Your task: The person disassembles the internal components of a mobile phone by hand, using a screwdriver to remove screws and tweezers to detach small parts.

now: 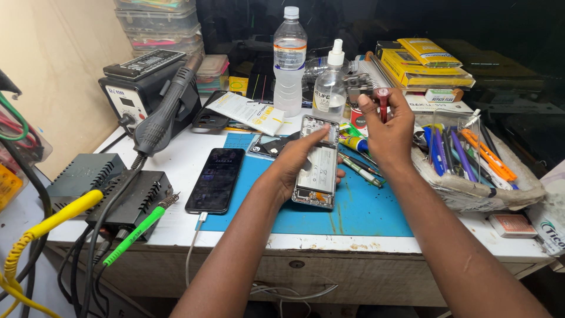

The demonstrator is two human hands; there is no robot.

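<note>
An opened phone [316,168], back cover off and innards showing, is being held by the left hand [300,160] above the blue mat [365,209] near the middle of the bench [412,238]; the fingers are being wrapped around its left side, with the thumb laid across its upper part. A small dark-red tool [383,101] is being pinched upright in the right hand [385,132], fingers closed around its stem, raised just beyond the phone toward the back of the bench.

The front strip of the mat, near the bench's front edge, is being left as the widest open room. Toward the left, a dark phone [216,179] is lying screen-up, half on the mat, with a white cable running off the front edge. At the left edge, black power boxes [112,191] and a hot-air station [144,88] are being crowded by yellow and green leads.

Toward the right edge, a tray of pens and tools [471,159] is being kept. At the back, a clear water bottle [290,62] and a spray bottle [329,88] are standing beside flat yellow packages [426,65]; a white sachet with a yellow stripe [247,112] is lying left of them.
</note>
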